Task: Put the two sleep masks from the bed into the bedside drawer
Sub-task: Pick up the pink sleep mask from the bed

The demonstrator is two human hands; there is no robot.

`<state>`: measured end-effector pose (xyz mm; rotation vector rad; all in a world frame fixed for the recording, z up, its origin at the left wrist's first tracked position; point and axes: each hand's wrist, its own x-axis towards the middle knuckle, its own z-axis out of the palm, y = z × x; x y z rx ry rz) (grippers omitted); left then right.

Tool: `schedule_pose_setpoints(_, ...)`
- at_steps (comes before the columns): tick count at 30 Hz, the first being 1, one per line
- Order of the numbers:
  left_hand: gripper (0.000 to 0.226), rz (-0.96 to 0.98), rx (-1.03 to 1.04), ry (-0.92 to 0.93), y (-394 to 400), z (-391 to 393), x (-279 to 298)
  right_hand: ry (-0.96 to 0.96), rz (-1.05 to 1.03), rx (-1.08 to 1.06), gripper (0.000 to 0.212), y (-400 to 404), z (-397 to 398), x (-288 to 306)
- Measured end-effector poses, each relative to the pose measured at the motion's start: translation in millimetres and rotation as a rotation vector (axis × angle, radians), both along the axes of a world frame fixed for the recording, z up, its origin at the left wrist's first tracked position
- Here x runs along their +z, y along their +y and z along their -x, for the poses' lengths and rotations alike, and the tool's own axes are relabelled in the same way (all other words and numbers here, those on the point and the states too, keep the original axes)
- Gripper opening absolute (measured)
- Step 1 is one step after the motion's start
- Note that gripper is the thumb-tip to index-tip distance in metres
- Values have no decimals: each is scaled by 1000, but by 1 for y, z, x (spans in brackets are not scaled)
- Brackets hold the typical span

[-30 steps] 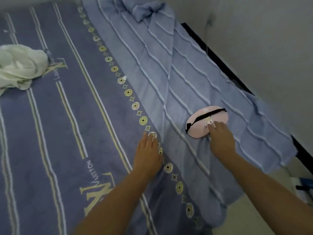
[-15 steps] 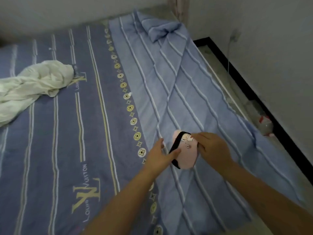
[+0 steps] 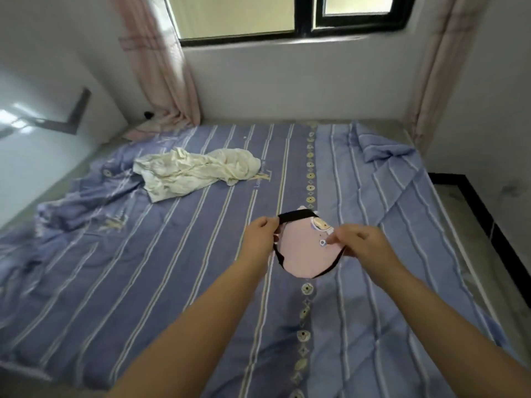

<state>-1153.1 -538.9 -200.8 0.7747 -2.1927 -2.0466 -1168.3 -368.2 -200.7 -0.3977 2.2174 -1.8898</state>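
Sleep mask (image 3: pixel 304 252), pink w/ black strap, is held up in the air over the bed (image 3: pixel 201 282), center-right of frame, both hands on it. Going left to right: cream cloth (image 3: pixel 195 170) lies bunched in the upper left-center of the bed; I can't tell what it is. My left hand (image 3: pixel 263 234) is closed in a pinch on the black strap at the mask's left end. Mask's long axis runs diagonal, upper left to lower right, printed face toward me; print too small to read. My right hand (image 3: pixel 359 239) has fingers curled, gripping the mask's right edge, covering that edge. Only one mask in sight. Both forearms cut off at the bottom edge. Frame blurry overall.
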Motion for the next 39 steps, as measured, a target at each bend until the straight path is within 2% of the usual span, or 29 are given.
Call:
schedule_pose_setpoints(3,37,-33,119,22,-26,-22,23,232,-352,103,39,-34,-13,19)
schedule_pose_setpoints(7,7,93,-84,3,-54,-52,31,255,-540,379,37,-60,-30,34)
schedule_pose_setpoints(8,8,119,-125,1,-60,-57,31,265,-558,423,38,-61,-32,36)
schedule_pose_setpoints(10,23,70,-64,-7,-74,-65,28,245,-493,447,40,-61,-39,37)
schedule_pose_setpoints(12,28,-102,38,-32,-84,-72,22,184,-294,386,43,-61,-42,33)
schedule_pose_setpoints(14,26,-181,34,-47,-87,-81,15,189,-216,283,43,-60,-44,29)
schedule_pose_setpoints(16,23,-176,-28,5,-88,-89,11,273,-371,321,43,-63,-47,27)
schedule_pose_setpoints(17,29,-173,-70,37,-88,-92,12,289,-459,387,42,-65,-50,25)
schedule_pose_setpoints(18,38,-147,-132,64,-89,-93,10,280,-510,442,41,-68,-52,22)
schedule_pose_setpoints(20,52,41,-277,117,-91,-95,9,225,-516,511,37,-73,-54,16)
schedule_pose_setpoints(22,49,199,-336,193,-95,-98,9,196,-524,549,35,-79,-51,13)
schedule_pose_setpoints(25,37,239,-257,251,-108,-107,7,185,-589,623,34,-89,-43,9)
schedule_pose_setpoints(28,37,158,-234,163,-123,-124,1,210,-595,725,33,-111,-39,8)
schedule_pose_setpoints(33,33,122,111,151,-155,-162,-9,279,-512,859,36,-167,-41,1)
schedule_pose_setpoints(37,31,155,134,-18,-186,-205,-15,280,-439,1022,34,-231,-61,-8)
schedule_pose_setpoints(39,34,158,265,-49,-209,-232,-19,243,-383,1101,32,-274,-83,-17)
